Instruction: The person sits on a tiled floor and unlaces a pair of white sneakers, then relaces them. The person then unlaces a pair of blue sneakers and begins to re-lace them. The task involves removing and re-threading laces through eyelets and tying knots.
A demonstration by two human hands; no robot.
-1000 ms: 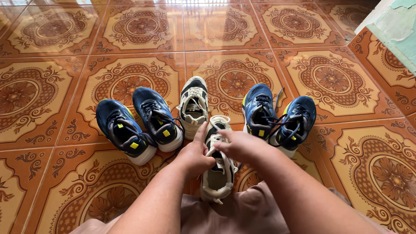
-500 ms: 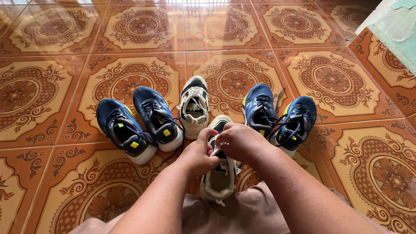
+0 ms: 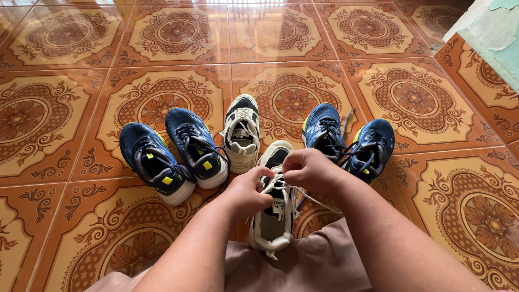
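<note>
1. I see my left hand (image 3: 250, 190) closed, fingers pinched on the cream lace (image 3: 270, 185) of the cream shoe (image 3: 273, 216).
2. My right hand (image 3: 309, 170) is closed too, fist-like, gripping another part of the same lace; one strand runs from it back and to the right, over the tile toward my lap.
3. The two hands sit just beside each other above the shoe's tongue, thumbs nearly touching.
4. The cream shoe lies on the floor (image 3: 81, 227) directly in front of my lap, toe pointing away from me, heel against the pinkish cloth (image 3: 303, 265) on my legs.
5. Its mate, a second cream shoe (image 3: 241, 132), stands just beyond it and slightly left, toe away.
6. Left of the cream shoe is a blue pair (image 3: 173, 154) with yellow tabs, side by side, laces loose.
7. Right of the cream shoe is another blue pair (image 3: 348, 140), toes apart, heels close, their dark laces tangled together.
8. Far right of the shoe, at the top corner, a pale green wall (image 3: 494, 32) meets the patterned orange tiles.
</note>
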